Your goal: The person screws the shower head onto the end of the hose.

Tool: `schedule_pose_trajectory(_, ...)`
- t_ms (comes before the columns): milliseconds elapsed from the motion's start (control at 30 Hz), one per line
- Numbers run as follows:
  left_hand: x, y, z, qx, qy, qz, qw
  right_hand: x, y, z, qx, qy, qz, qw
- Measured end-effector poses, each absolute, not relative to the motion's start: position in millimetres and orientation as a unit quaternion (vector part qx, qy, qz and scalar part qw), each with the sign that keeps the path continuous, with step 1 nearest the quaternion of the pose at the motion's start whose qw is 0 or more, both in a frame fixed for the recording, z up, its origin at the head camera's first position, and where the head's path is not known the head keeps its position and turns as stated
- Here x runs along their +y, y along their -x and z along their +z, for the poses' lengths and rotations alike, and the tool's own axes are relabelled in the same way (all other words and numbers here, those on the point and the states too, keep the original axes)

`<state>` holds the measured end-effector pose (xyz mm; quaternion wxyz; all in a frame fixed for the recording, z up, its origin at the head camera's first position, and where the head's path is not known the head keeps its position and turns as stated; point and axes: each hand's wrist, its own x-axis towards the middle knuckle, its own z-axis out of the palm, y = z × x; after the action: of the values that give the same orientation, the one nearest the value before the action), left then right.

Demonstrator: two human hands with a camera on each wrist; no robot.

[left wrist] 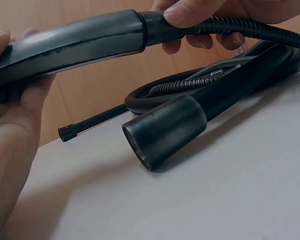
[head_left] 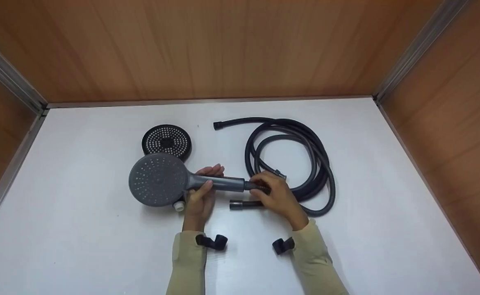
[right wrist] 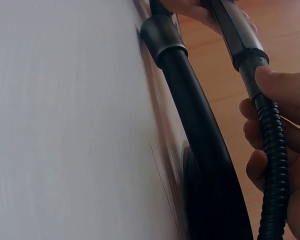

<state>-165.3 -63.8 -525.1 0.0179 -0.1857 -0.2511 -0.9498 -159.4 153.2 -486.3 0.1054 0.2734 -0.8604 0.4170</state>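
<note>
A grey hand shower (head_left: 158, 180) is held above the table with its nozzle face up. My left hand (head_left: 199, 205) grips its handle (left wrist: 80, 42), thumb on top and fingers behind. At the handle's end, my right hand (head_left: 280, 197) pinches the dark connector (right wrist: 250, 75) of a ribbed shower hose (right wrist: 274, 145). In both wrist views the connector meets the handle's end; whether its thread is engaged is hidden. The ribbed hose runs from my right hand into the coil. Below the handle lies the wide end fitting (left wrist: 165, 130) of a smooth black hose (right wrist: 200, 110).
A round black shower head (head_left: 167, 141) with pale nozzles lies behind the held one, partly covered. Coiled hoses (head_left: 324, 159) lie at right, with a loose hose end (head_left: 218, 125) pointing left. Wooden panels (head_left: 231, 49) enclose the white table (head_left: 80, 246) at back and sides.
</note>
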Motion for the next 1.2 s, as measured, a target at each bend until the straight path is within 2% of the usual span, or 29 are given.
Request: schedule_pose_trajectory(1200, -61.9, 164.7, -523.3, -0.255, 0.189, -0.948, 0.021, 153.7, 159.6, -481.6, -0.86, -0.269, 0.425, 0.081)
